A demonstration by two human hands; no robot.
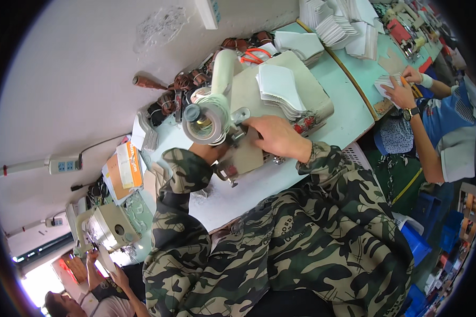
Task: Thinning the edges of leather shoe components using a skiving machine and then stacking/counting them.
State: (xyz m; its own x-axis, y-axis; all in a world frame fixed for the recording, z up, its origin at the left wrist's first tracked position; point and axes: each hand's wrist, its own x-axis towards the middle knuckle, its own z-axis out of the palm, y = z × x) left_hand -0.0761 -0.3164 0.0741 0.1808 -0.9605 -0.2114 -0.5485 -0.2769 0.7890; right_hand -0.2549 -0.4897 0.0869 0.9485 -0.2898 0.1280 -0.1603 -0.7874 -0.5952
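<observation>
Your R hand (280, 136) is nearer the white stack (282, 90): stack sits just beyond that hand, away from you, on top of the cream machine (242, 94). Its long axis slants, far-L to near-R. R fingers are bent, tips pointing L at the metal fittings; can't make out whether they pinch anything. L hand (210, 151) is across to the L of your R, mostly hidden behind the thread spool (209, 122), so can't tell its grip. Pale flat piece (247, 157) lies btwn the hands, L and nearside of R; loose or part of the machine, can't say, & its long axis is unclear.

Containers: perforated basket (356, 155) R of your R hand, contents n/a from here. Blue bin (415, 244) well off, R and nearside, pale item by its rim; inside not visible. Orange-handled scissors (255, 55) beyond the stack, slightly L of R hand.
</observation>
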